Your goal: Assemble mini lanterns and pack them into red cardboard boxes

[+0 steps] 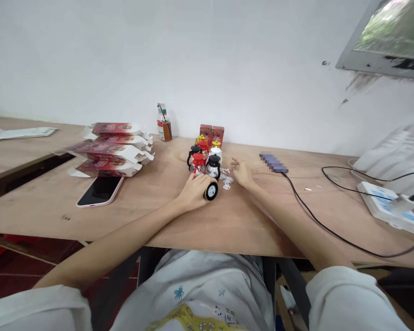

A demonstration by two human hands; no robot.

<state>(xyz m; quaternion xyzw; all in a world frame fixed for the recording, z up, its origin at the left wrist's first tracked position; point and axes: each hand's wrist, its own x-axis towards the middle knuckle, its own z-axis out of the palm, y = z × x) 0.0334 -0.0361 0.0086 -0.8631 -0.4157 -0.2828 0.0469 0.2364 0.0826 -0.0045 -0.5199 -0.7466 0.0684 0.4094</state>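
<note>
My left hand [194,192] is wrapped round a small lantern-like piece [211,191], tipped so that its round black end with a pale disc faces me; the rest of it is hidden by the hand. Just beyond stand several small lanterns with clear bodies, among them a red lantern [198,162], a black lantern [213,165] and a white lantern [215,151]. My right hand [242,173] hovers low at the right of some scattered small white pieces [227,180]. Its fingers are bent and look apart, with nothing visible between them.
Two red boxes [212,133] stand behind the lanterns. Flattened red-and-white cartons [106,149] are piled at left, beside a phone [100,191]. A bottle [164,130] stands near the wall. At right lie another phone [273,162], its black cable [310,211] and a power strip [388,207].
</note>
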